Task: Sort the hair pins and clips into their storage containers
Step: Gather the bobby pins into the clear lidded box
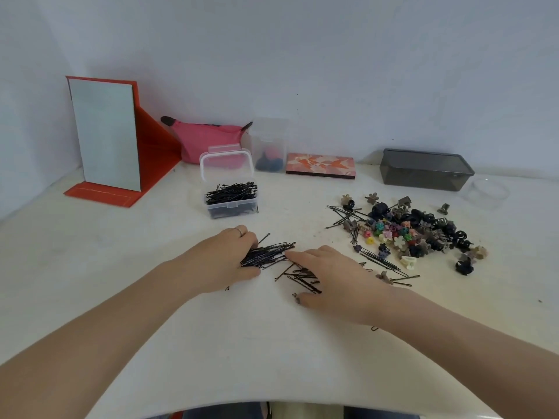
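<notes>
Both forearms enter from the lower corners of the frame bare, with no sleeves, watch or bracelet showing. The left hand (223, 255) wears one thin, pale metal ring (239, 230) on a finger (which finger is hard to tell). The right hand (335, 279) shows a dark-painted thumbnail (298, 300) at centre frame.

Left hand (225, 261) fingertips buried under the bundle of pins (267, 254). Forearms cropped at 6 o'clock. Dark contents of the frosted box (270, 145) at 12 o'clock too blurred to identify.
</notes>
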Available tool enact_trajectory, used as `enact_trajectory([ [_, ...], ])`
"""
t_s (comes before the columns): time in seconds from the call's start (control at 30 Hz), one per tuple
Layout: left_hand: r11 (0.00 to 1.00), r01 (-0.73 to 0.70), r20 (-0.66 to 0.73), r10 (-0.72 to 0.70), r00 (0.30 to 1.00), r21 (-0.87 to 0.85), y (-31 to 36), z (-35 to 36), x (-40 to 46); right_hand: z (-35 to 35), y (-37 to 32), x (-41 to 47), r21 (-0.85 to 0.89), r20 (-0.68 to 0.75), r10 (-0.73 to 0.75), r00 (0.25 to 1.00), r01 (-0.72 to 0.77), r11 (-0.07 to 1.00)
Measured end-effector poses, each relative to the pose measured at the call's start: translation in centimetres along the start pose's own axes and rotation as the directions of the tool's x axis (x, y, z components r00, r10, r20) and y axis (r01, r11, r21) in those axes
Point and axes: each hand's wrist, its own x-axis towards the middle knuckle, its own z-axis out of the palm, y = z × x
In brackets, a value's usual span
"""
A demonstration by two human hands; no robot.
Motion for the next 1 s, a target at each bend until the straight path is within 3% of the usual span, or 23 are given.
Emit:
enact_trajectory([
  [0.17,0.999,0.033,0.105,-0.036,0.994,0.037,0.2,-0.8,0.7,-0.4,0.2,0.4,0.030,-0.046,-0.001,0.999,0.002,1.000],
  [0.37,0.991,0.056,0.212,-0.081,0.974,0.124,1.0,-1.1,1.0,-0.4,0.2,0.1,-0.129,-0.031,0.046,0.998,-0.050,0.990],
  [0.7,0.891,-0.040,0.211,-0.063,0.976,0.452,3.0,-0.8,1.4,0.4,0.1,0.7,-0.217,-0.057,0.077,0.995,-0.087,0.972],
  [1.0,0.947,-0.013,0.203,-0.055,0.978,0.321,2.1,-1.2,1.7,-0.1,0.6,1.4,-0.198,0.079,0.074,0.994,-0.057,0.979],
])
